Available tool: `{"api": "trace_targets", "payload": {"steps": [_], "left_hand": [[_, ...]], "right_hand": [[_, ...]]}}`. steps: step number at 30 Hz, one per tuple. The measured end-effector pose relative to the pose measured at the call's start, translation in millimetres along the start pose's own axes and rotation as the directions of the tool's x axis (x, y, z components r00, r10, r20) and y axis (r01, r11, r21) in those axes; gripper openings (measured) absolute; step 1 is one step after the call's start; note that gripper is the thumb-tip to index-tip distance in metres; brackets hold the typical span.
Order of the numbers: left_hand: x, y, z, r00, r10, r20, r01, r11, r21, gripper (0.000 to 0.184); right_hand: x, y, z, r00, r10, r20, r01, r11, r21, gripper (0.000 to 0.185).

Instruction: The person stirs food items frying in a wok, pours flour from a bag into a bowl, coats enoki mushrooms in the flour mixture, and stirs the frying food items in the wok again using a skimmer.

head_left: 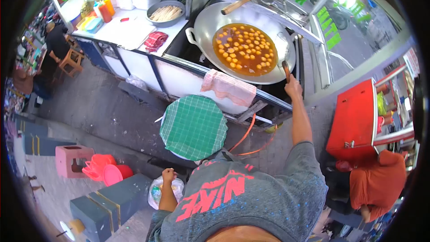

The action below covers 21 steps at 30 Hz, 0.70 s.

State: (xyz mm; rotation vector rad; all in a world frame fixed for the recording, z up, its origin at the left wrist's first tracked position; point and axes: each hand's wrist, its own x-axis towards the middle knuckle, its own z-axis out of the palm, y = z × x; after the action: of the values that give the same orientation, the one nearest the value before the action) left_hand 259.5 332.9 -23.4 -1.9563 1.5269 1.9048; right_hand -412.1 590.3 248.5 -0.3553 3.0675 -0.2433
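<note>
My right hand (293, 87) is wrapped round the wooden handle of a spatula (286, 70) at the right rim of a large metal wok (204, 22). The spatula's metal end reaches inside the wok, its shape hard to make out. Many small round golden balls (244, 47) float in the brown oil. Another wooden-handled utensil (239, 3) lies across the wok's far rim. Low at my side, my left hand (169, 175) is closed in a loose fist, with nothing visible in it. A plastic bag (157, 192) is beside that forearm.
A green checked cloth (193, 127) covers a round container before the cart. A pink towel (228, 87) hangs over the cart's edge. Left of the wok are a grey bowl of sticks (165, 13) and sauce bottles (105, 11). A person in orange (377, 186) is at the right.
</note>
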Motion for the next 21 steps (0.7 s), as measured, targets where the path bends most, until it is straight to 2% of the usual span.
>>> {"api": "trace_targets", "payload": {"steps": [1, 3, 4, 6, 7, 8, 9, 10, 12, 13, 14, 16, 17, 20, 21], "left_hand": [[-1, -16, -3, 1.000, 0.006, -0.019, -0.006, 1.000, 0.001, 0.019], [-15, -41, -3, 0.994, -0.070, -0.084, 0.071, 0.997, 0.017, 0.017], [-20, -55, -9, 0.996, -0.079, 0.033, 0.080, 0.997, -0.023, 0.027], [-50, -73, -8, 0.991, 0.113, 0.078, -0.122, 0.984, 0.130, 0.028], [-54, -86, -9, 0.991, 0.106, 0.084, -0.122, 0.967, 0.225, 0.025], [-58, -99, -10, 0.991, 0.098, 0.090, -0.122, 0.940, 0.317, 0.024], [-58, -114, -1, 0.996, -0.086, 0.006, 0.084, 0.986, 0.144, 0.023], [-54, -128, 4, 0.960, -0.278, -0.043, 0.276, 0.960, -0.050, 0.022], [-61, -120, 8, 0.951, -0.298, -0.077, 0.292, 0.953, -0.084, 0.021], [-59, -115, 10, 0.954, -0.292, -0.074, 0.285, 0.954, -0.090, 0.022], [-57, -108, 15, 0.956, -0.284, -0.069, 0.277, 0.956, -0.098, 0.022], [-57, -72, 11, 0.993, -0.118, -0.005, 0.118, 0.991, 0.060, 0.022], [-54, -52, 9, 0.999, -0.039, 0.033, 0.034, 0.990, 0.138, 0.023], [-37, -9, 9, 0.997, 0.012, -0.078, -0.007, 0.998, 0.064, 0.025], [-31, 5, 10, 0.994, 0.041, -0.097, -0.037, 0.998, 0.048, 0.024]], "right_hand": [[24, 3, 11, 0.999, -0.046, -0.003, 0.046, 0.999, 0.024, 0.033], [55, -16, 31, 0.992, -0.009, 0.128, -0.014, 0.984, 0.176, 0.029], [56, -34, 31, 0.976, 0.007, 0.218, -0.059, 0.970, 0.235, 0.030], [66, -66, 57, 0.990, -0.087, 0.115, 0.042, 0.936, 0.349, 0.030], [74, -79, 69, 0.990, -0.127, 0.055, 0.095, 0.912, 0.399, 0.031], [91, -87, 95, 0.992, -0.116, 0.048, 0.078, 0.868, 0.491, 0.022], [106, -100, 125, 0.994, -0.104, 0.043, 0.060, 0.815, 0.577, 0.014], [119, -106, 150, 0.995, -0.092, 0.042, 0.042, 0.753, 0.657, 0.010], [111, -134, 153, 0.970, -0.073, 0.230, -0.169, 0.475, 0.864, 0.007], [105, -152, 151, 0.944, -0.091, 0.318, -0.276, 0.312, 0.909, 0.007], [103, -166, 150, 0.931, -0.130, 0.341, -0.300, 0.258, 0.918, 0.007], [98, -186, 148, 0.901, -0.210, 0.379, -0.353, 0.152, 0.923, 0.008], [95, -189, 145, 0.898, -0.241, 0.368, -0.339, 0.154, 0.928, 0.009], [81, -205, 129, 0.885, -0.335, 0.325, -0.291, 0.147, 0.945, 0.012], [74, -206, 127, 0.890, -0.341, 0.302, -0.214, 0.270, 0.939, 0.015]]}}
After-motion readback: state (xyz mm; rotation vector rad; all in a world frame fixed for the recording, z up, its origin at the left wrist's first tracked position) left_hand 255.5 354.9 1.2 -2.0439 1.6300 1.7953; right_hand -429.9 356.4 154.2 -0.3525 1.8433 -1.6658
